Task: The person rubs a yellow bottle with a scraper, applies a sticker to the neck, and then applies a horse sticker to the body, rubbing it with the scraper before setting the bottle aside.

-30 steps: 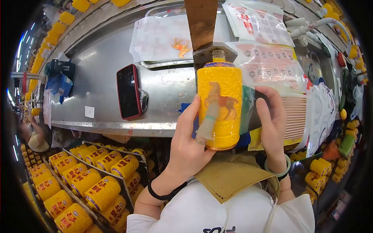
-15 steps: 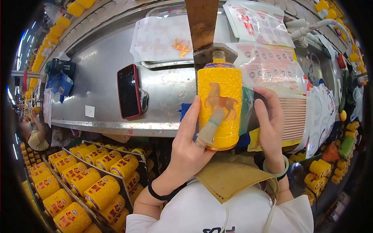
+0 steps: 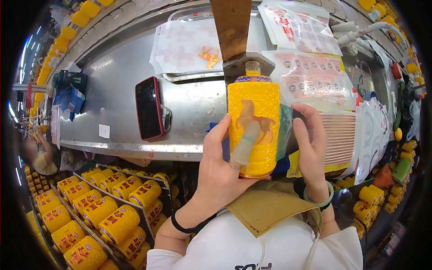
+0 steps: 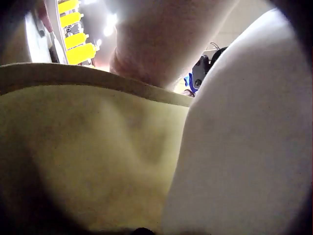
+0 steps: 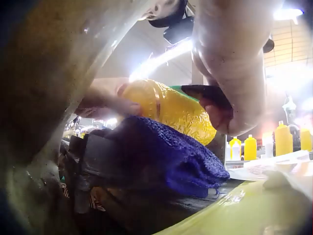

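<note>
In the head view a yellow embossed bottle (image 3: 265,148) lies with its clear neck at a metal bracket (image 3: 249,60) and a brown horse picture (image 3: 263,122) facing up. My left hand (image 3: 217,175) grips its lower left side, and the thumb in a pale cover (image 3: 245,146) presses across the horse's front. Beside the bottle's right side, my right hand (image 3: 312,155) holds a dark piece with a green sheet (image 3: 284,128) at its edge. The right wrist view shows the bottle (image 5: 183,115) above a blue cloth (image 5: 181,156). Cloth and sleeve fill most of the left wrist view.
A red-cased phone (image 3: 149,108) lies left on the metal table (image 3: 108,85). Behind is a white sheet (image 3: 173,45) with an orange horse piece. Printed sheets (image 3: 310,76) lie right. Racks of yellow bottles (image 3: 119,222) stand lower left; another person (image 3: 44,159) is at far left.
The bottle has shifted slightly down in the head view. The covered thumb slid down over the horse, then back up. My right hand's fingers have moved slightly left.
</note>
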Demonstrator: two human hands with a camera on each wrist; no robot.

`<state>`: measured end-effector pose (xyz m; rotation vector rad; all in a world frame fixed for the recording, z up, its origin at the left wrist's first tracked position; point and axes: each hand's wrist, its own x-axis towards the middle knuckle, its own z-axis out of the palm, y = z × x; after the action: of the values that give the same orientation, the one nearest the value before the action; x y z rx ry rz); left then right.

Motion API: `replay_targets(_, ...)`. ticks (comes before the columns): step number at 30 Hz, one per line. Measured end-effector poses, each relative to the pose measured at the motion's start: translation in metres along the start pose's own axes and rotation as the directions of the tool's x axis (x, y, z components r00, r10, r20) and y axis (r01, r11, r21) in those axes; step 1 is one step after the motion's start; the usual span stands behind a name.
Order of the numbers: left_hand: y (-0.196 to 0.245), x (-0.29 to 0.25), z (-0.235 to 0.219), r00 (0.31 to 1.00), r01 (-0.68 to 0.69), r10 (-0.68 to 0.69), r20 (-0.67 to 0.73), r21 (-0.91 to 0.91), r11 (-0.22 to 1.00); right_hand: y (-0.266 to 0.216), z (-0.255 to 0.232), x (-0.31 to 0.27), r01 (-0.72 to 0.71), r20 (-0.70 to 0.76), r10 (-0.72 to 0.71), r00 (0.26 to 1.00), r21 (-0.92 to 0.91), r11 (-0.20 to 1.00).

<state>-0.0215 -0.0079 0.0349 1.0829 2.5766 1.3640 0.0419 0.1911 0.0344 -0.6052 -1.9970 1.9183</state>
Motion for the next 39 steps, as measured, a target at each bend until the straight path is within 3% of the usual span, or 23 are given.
replay_targets(5, 0.008, 0.013, -0.008, 0.997, 0.022, -0.024, 0.077, 0.031, 0.999, 0.002, -0.002, 0.001, -0.018, 0.012, 0.018, 1.000, 0.010, 1.000)
replay_targets(7, 0.011, 0.013, -0.008, 0.994, 0.011, -0.030, 0.105, 0.178, 0.984, 0.002, -0.001, 0.001, -0.012, 0.015, 0.012, 1.000, 0.014, 1.000)
replay_targets(14, 0.023, 0.015, -0.010, 0.977, -0.042, -0.035, 0.210, 0.352, 0.935, 0.003, 0.001, 0.003, -0.022, 0.020, 0.021, 1.000, 0.064, 0.998)
replay_targets(16, 0.028, 0.015, -0.007, 0.975, -0.087, -0.024, 0.222, 0.475, 0.876, 0.002, -0.002, 0.005, -0.017, 0.011, 0.016, 1.000, 0.066, 0.998)
replay_targets(19, 0.033, 0.015, -0.001, 0.976, -0.107, -0.014, 0.220, 0.529, 0.842, -0.002, -0.009, 0.009, -0.035, 0.015, 0.035, 0.999, -0.007, 0.999)
replay_targets(20, 0.033, 0.014, 0.000, 0.975, -0.113, -0.009, 0.223, 0.528, 0.842, -0.004, -0.009, 0.011, 0.018, -0.023, -0.018, 1.000, -0.008, 1.000)
replay_targets(23, 0.024, 0.009, 0.004, 0.986, -0.006, -0.071, 0.153, 0.453, 0.891, -0.015, -0.005, 0.011, 0.112, -0.050, -0.112, 0.992, -0.002, 0.994)
replay_targets(25, 0.007, 0.004, 0.006, 1.000, 0.007, -0.007, 0.002, 0.159, 0.987, -0.016, 0.000, 0.007, 0.201, 0.004, -0.201, 0.980, -0.001, 0.980)
replay_targets(26, 0.004, 0.003, 0.008, 1.000, 0.009, -0.009, 0.002, 0.161, 0.987, -0.025, 0.000, 0.002, 0.123, 0.090, -0.117, 0.989, -0.065, 0.990)
replay_targets(28, -0.004, 0.000, 0.009, 0.998, 0.012, -0.010, -0.061, 0.028, 1.000, -0.014, 0.003, 0.007, 0.319, 0.163, -0.284, 0.945, -0.263, 0.911)
replay_targets(29, -0.009, -0.003, 0.014, 0.993, 0.021, -0.025, -0.116, -0.035, 0.999, -0.014, -0.001, 0.013, 0.348, 0.155, -0.314, 0.937, -0.301, 0.888)
replay_targets(32, -0.011, -0.001, 0.011, 0.995, -0.010, 0.007, -0.104, -0.025, 1.000, -0.034, -0.014, 0.038, 0.438, 0.084, -0.470, 0.879, -0.532, 0.725)
replay_targets(34, -0.009, -0.002, 0.008, 0.995, -0.005, 0.004, -0.103, -0.007, 1.000, -0.052, -0.010, 0.043, 0.475, 0.079, -0.495, 0.866, -0.440, 0.762)
replay_targets(36, -0.009, -0.009, 0.008, 0.995, -0.004, 0.004, -0.095, -0.001, 1.000, -0.062, -0.002, 0.034, 0.583, 0.307, -0.495, 0.813, -0.421, 0.695)
replay_targets(38, -0.014, -0.018, 0.014, 0.986, 0.142, -0.149, -0.075, -0.085, 0.986, -0.063, 0.008, 0.037, 0.718, 0.516, -0.505, 0.692, -0.424, 0.552)
replay_targets(39, -0.012, -0.018, 0.016, 0.978, 0.176, -0.197, -0.074, -0.224, 0.959, -0.065, 0.012, 0.043, 0.713, 0.507, -0.503, 0.700, -0.452, 0.536)
